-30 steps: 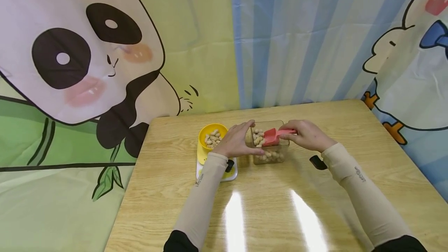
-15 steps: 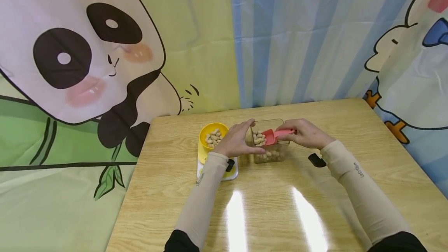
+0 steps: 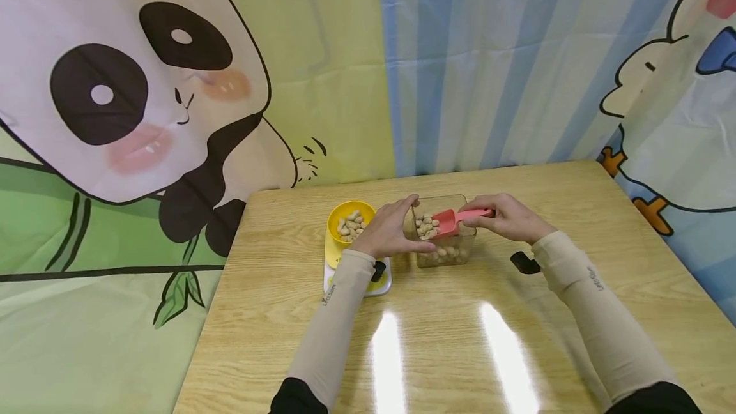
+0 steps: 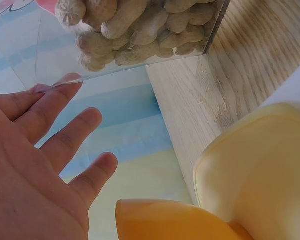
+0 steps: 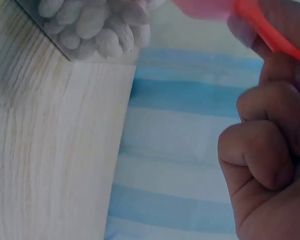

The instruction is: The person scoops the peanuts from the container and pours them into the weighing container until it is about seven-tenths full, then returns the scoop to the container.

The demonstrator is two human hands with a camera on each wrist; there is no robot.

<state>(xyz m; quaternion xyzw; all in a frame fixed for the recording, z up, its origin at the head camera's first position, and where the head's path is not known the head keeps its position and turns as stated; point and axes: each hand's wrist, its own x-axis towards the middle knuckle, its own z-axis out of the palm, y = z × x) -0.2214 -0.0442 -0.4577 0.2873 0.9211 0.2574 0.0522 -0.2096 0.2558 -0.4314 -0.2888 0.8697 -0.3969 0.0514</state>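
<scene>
A clear box (image 3: pixel 469 251) of unshelled peanuts (image 3: pixel 427 227) stands on the table. My left hand (image 3: pixel 386 233) grips its left side, thumb along the near rim and a finger at the far corner. In the left wrist view, fingertips touch the clear wall while other fingers (image 4: pixel 72 135) spread away from it. My right hand (image 3: pixel 508 219) holds the handle of a pink scoop (image 3: pixel 447 223), whose head is inside the box against the peanuts. Its lower fingers (image 5: pixel 257 145) are curled in the right wrist view. How full the scoop is cannot be seen clearly.
Left of the box, a yellow bowl (image 3: pixel 330 225) with peanuts sits at the back of a white and yellow base (image 3: pixel 376 293), partly hidden by my left arm. The wooden table (image 3: pixel 437 350) ends at printed curtains (image 3: pixel 460 82) behind.
The right hand and scoop shift slightly left, then back to the right, within the box. My left hand stays at the box's side.
</scene>
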